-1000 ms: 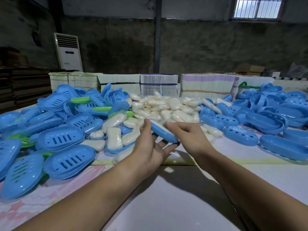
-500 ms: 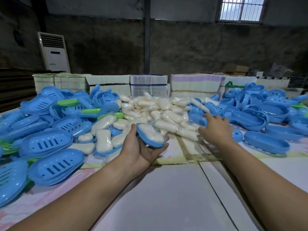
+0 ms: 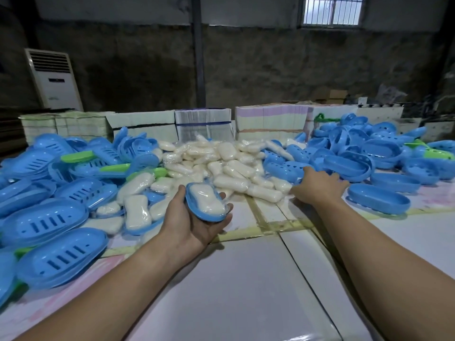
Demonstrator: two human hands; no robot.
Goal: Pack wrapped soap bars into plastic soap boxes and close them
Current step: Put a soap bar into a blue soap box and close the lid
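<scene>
At six o'clock of the soap pile point(image 3: 221, 163), the left hand point(image 3: 194, 225) cups a soap-filled tray point(image 3: 205, 201), fingers curled under it. At three o'clock, the right hand point(image 3: 317, 185) reaches among the lids point(image 3: 344, 166); I cannot tell its finger state.

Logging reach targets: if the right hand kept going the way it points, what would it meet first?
Probably the blue soap box halves piled just beyond the right hand; its fingertips look almost on them, though depth is unclear.

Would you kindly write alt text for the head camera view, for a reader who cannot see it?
A person's left hand holds an open blue soap box half with a wrapped soap bar in it, while the right hand reaches into the blue box halves on the table, beside a pile of wrapped soaps.
</scene>
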